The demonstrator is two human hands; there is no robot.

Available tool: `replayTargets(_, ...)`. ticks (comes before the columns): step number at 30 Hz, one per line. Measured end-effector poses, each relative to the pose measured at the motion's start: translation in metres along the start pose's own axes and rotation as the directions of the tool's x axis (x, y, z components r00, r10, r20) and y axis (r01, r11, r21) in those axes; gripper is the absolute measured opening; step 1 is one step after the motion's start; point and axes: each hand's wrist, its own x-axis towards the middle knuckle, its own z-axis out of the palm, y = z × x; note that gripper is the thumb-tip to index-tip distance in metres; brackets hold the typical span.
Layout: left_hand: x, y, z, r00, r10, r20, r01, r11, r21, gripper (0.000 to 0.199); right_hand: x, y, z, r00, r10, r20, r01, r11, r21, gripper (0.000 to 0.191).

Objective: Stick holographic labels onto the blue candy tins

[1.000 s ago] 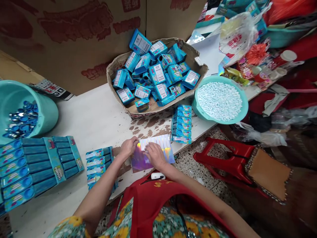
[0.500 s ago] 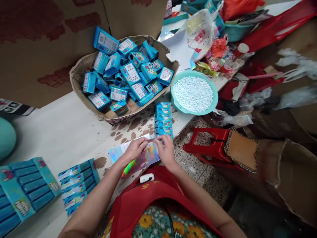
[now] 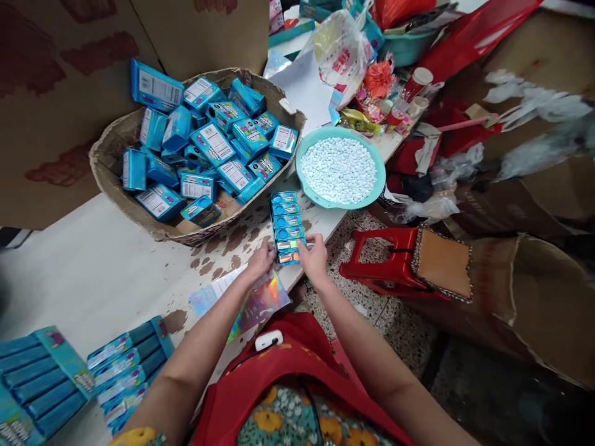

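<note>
A row of small blue boxes [image 3: 287, 217] lies on the table before me, with round marks on the farther tops. Shiny strip stickers [image 3: 289, 245] lie across the two nearest boxes. My right hand [image 3: 314, 257] has its thumb and finger closed at the right end of the farther of these strips. Against the left side of the row, my left hand [image 3: 261, 260] has its fingers curled together; what they pinch, if anything, is hidden. Under my left forearm and wrist lies a holographic sticker sheet [image 3: 267, 296] with a pale backing part.
A cut-down cardboard box [image 3: 153, 226] full of blue packs stands behind. To its right is a turquoise basin [image 3: 383, 179] of white pellets. Packed blue trays [image 3: 60, 365] lie at the left. A red stool [image 3: 376, 260] stands on the floor at right.
Both hands have moved forward from above the sticker sheet to the near end of the box row. The strip stretched between them before now lies on a box. The view has shifted right.
</note>
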Motion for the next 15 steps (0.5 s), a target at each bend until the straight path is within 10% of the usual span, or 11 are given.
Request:
replayTargets(3, -0.02, -0.02, -0.022, 0.994, -0.025, -0.106, 0.048, 0.974, 0.222, 0.023, 0.0, -0.002, -0.012, 1.0, -0.002, 0.015, 0.002, 1.0, -0.004, 0.021)
replayTargets(7, -0.078, -0.07, -0.074, 0.959, -0.133, -0.251, 0.253, 0.804, 0.539, 0.034, -0.033, -0.019, -0.018, 0.948, -0.295, -0.117, 0.282, 0.952, -0.118, 0.025)
replayTargets(11, -0.126, -0.112, -0.097, 0.907, -0.2, -0.371, 0.41, 0.623, 0.666, 0.036, -0.086, -0.031, 0.013, 0.819, -0.545, 0.182, 0.554, 0.833, 0.0, 0.014)
replayTargets(15, -0.14, -0.12, -0.096, 0.897, -0.291, -0.334, 0.414, 0.818, 0.4, 0.011, -0.123, -0.034, 0.071, 0.621, -0.595, 0.511, 0.634, 0.764, 0.12, 0.019)
